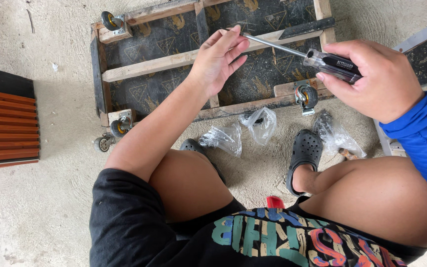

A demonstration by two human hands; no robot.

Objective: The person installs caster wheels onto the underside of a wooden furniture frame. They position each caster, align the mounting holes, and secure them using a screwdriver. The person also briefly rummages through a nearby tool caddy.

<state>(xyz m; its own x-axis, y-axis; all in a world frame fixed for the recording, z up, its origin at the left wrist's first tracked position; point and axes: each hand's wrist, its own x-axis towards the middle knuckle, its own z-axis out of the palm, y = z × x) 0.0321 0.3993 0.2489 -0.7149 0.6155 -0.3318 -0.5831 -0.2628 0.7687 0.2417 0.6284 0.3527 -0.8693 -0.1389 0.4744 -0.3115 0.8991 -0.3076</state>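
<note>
My right hand (pixel 376 81), with a blue sleeve on its arm, grips the clear and black handle of a long screwdriver (pixel 332 64). The steel shaft runs up and left to my left hand (pixel 218 59), whose straightened fingers rest against the tip without closing on it. Both hands hover above an upturned wooden trolley frame (pixel 183 58) that has a black board as its base. Caster wheels sit at three of its corners: far left (pixel 110 21), near left (pixel 119 127) and near right (pixel 306 95).
A loose caster (pixel 102 144) lies on the concrete by the frame's near left corner. Three crumpled plastic bags (pixel 260 123) lie between my black clogs (pixel 305 148). A brown slatted panel (pixel 5 123) lies at the left. A metal-edged board (pixel 421 49) is at the right.
</note>
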